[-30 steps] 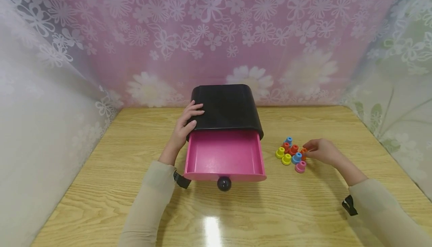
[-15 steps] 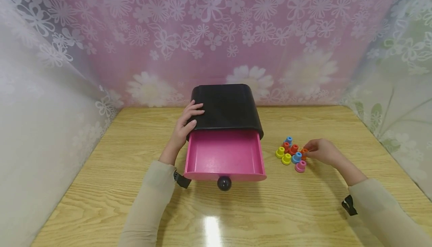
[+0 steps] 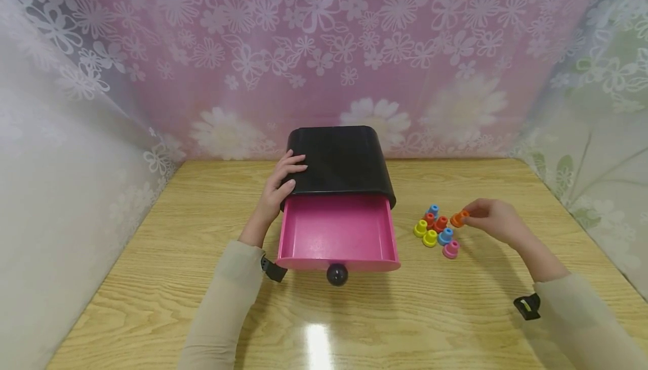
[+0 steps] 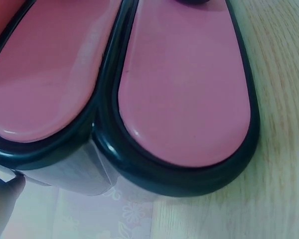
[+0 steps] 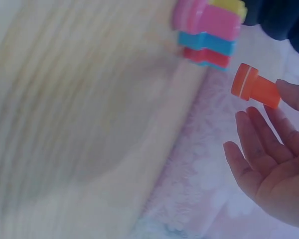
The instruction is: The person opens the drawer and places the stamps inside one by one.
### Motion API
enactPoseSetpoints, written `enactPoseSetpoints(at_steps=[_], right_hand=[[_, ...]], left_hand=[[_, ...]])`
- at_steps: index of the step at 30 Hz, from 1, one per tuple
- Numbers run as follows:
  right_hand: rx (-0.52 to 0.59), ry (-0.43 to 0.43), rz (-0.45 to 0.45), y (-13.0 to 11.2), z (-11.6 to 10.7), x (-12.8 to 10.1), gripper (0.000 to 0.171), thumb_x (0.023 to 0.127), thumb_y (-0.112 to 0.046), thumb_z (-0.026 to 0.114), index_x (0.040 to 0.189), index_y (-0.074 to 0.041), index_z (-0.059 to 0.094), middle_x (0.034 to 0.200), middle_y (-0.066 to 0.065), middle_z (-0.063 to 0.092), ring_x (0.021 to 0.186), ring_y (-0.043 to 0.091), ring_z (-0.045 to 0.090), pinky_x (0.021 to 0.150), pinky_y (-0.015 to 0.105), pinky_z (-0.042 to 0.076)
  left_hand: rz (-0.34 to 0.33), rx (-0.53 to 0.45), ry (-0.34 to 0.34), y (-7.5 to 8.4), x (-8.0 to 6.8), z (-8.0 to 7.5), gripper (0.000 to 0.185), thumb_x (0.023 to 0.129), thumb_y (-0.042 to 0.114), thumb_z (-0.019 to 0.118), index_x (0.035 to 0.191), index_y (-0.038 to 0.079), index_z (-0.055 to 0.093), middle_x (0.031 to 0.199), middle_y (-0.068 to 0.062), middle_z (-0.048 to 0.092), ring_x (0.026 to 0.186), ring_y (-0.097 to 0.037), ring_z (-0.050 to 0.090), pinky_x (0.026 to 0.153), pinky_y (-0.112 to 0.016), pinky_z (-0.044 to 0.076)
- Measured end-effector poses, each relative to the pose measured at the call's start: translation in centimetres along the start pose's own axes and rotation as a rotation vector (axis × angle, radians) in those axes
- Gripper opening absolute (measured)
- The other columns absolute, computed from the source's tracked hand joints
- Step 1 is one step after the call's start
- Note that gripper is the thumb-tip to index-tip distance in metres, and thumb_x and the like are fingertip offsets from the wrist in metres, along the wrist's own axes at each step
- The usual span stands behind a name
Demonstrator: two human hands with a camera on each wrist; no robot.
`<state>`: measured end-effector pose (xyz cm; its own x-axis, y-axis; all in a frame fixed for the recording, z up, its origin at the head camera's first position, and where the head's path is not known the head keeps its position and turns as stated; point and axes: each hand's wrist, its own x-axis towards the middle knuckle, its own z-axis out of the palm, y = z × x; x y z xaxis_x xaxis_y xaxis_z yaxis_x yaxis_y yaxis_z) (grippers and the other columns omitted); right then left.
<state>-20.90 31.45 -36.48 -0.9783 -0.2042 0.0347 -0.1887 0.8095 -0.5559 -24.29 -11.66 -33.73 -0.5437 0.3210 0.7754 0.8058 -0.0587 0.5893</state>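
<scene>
**Orange peg lifted beside an open pink drawer**

Wood-grain table [image 3: 152, 280] fills the lower part of the head view, walled in on three sides by a flowered pink and white curtain [image 3: 324, 49]. At the back middle of the table stands a black drawer box [image 3: 340, 159] with rounded corners. Its pink drawer [image 3: 337, 234] is pulled out toward the person, and a round black knob [image 3: 336, 274] sticks out from the drawer's front. The left wrist view shows only the box's pink, black-rimmed side at close range.

The left hand [image 3: 280, 190] rests on the box's top left corner, fingers laid over the black lid and thumb at its side, a loose steadying hold rather than a clench. The right hand [image 3: 493, 221] hovers just right of a small cluster of pegs [image 3: 435, 230] in blue, red, yellow and pink, which stand on the table to the right of the drawer. That hand pinches an orange peg [image 3: 459, 219] between thumb and fingertips, raised clear of the table and just beside the cluster. In the right wrist view the orange peg [image 5: 255, 89] lies sideways at the fingertips [image 5: 294, 97], the other fingers loosely extended below it.
</scene>
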Motion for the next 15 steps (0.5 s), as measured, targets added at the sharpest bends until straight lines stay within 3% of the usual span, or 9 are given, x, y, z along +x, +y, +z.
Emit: enactPoseSetpoints(at_steps=[10, 12, 15], right_hand=[[0.112, 0.07, 0.002, -3.0, -0.5, -1.2, 0.043, 0.086, -0.029, 0.056, 0.11, 0.007, 0.055, 0.107, 0.027, 0.055, 0.097, 0.043, 0.051, 0.075, 0.05, 0.045], [0.15, 0.083, 0.015, -3.6, -0.5, -1.5, 0.044, 0.086, -0.03, 0.056, 0.111, 0.006, 0.055, 0.106, 0.025, 0.056, 0.097, 0.04, 0.053, 0.075, 0.048, 0.045], [0.2, 0.112, 0.023, -4.4, -0.3, -1.9, 0.043, 0.085, -0.03, 0.056, 0.11, 0.005, 0.056, 0.103, 0.02, 0.059, 0.09, 0.022, 0.058, 0.073, 0.037, 0.048]], left_hand=[[-0.001, 0.003, -0.003, 0.1, 0.0, -0.1, 0.033, 0.082, 0.0, 0.036, 0.101, -0.025, 0.044, 0.117, -0.044, 0.032, 0.121, -0.055, 0.008, 0.102, -0.049, 0.006], [-0.005, 0.004, -0.004, 0.1, 0.0, -0.1, 0.033, 0.083, 0.002, 0.037, 0.101, -0.025, 0.044, 0.118, -0.044, 0.033, 0.121, -0.055, 0.008, 0.102, -0.049, 0.006], [-0.008, 0.003, -0.004, 0.1, 0.0, 0.0, 0.033, 0.084, 0.004, 0.038, 0.101, -0.025, 0.044, 0.118, -0.044, 0.033, 0.121, -0.055, 0.009, 0.102, -0.049, 0.007]])
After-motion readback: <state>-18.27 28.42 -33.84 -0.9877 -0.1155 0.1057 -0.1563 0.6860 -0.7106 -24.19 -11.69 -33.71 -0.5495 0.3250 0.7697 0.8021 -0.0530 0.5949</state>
